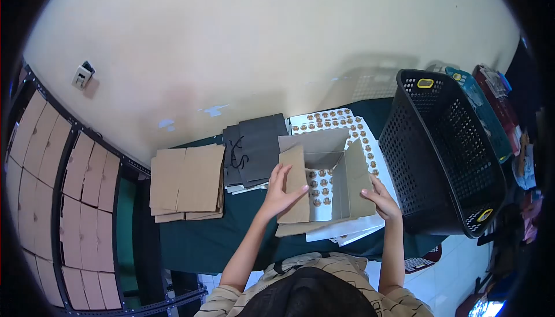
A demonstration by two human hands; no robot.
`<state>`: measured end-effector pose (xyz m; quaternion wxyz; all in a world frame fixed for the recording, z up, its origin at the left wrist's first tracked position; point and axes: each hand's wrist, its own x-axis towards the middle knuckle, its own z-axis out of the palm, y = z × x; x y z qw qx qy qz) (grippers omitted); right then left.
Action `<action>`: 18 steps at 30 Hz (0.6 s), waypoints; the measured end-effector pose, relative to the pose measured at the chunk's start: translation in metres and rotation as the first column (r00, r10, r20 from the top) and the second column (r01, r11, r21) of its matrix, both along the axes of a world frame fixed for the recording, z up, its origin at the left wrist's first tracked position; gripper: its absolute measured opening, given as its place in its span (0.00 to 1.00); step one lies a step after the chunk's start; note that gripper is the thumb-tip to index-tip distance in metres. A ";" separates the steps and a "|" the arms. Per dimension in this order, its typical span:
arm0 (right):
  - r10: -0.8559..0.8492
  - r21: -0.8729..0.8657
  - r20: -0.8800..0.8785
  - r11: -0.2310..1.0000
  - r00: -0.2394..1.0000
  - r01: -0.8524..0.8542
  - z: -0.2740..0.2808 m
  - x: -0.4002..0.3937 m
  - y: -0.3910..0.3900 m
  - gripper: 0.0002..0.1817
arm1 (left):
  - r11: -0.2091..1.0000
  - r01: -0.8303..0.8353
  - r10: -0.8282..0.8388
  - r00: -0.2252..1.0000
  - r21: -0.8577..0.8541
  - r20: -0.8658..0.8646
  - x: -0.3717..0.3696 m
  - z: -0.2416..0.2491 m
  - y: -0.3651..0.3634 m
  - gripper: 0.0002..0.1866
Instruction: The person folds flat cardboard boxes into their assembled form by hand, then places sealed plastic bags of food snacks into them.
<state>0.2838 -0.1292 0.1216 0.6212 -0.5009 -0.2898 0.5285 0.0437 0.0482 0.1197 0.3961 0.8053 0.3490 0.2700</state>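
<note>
An open brown cardboard box (359,172) stands in front of me with its flaps spread outward. Through its bottom I see white sheets printed with rows of round brown labels, so the bottom looks open. My left hand (278,194) grips the left flap, thumb on the inner face and fingers over the outer side. On the other side, my right hand (383,200) pinches the right flap between thumb and fingers. More of the white label sheets (368,137) lie under and behind the box.
Flattened cardboard boxes (199,181) are stacked at the left on the dark green tablecloth (191,250). Black paper bags (263,140) with cord handles lie beside them. A tall black basket (425,166) stands at the right. Shelves of brown boxes (87,213) fill the far left.
</note>
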 end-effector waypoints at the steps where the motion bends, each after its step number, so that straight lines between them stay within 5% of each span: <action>1: -0.032 0.004 0.007 0.999 0.999 0.032 -0.002 -0.001 0.002 0.33 | 0.993 0.000 0.000 1.000 -0.114 0.002 0.005 0.003 -0.001 0.49; 8: -0.140 -0.023 -0.010 0.990 0.990 0.140 -0.010 -0.011 0.019 0.29 | 0.998 -0.066 0.061 0.965 -0.011 -0.254 0.016 -0.024 0.007 0.58; 10: -0.286 -0.078 0.090 0.953 0.954 0.293 -0.005 -0.023 0.029 0.29 | 0.998 -0.068 0.066 0.963 0.001 -0.261 0.019 -0.016 0.001 0.59; 12: -0.239 -0.090 0.180 0.962 0.954 0.258 0.006 -0.030 0.030 0.29 | 0.986 -0.119 0.164 0.847 0.121 -0.505 0.023 -0.006 -0.007 0.59; 16: -0.212 -0.074 0.394 0.963 0.895 0.261 -0.007 -0.039 0.041 0.32 | 0.969 -0.063 0.188 0.817 0.239 -0.545 0.034 0.011 -0.023 0.61; 18: -0.124 -0.105 0.663 0.961 0.738 0.256 -0.020 -0.041 0.044 0.35 | 0.978 -0.063 0.160 0.842 0.201 -0.516 0.034 0.003 -0.023 0.60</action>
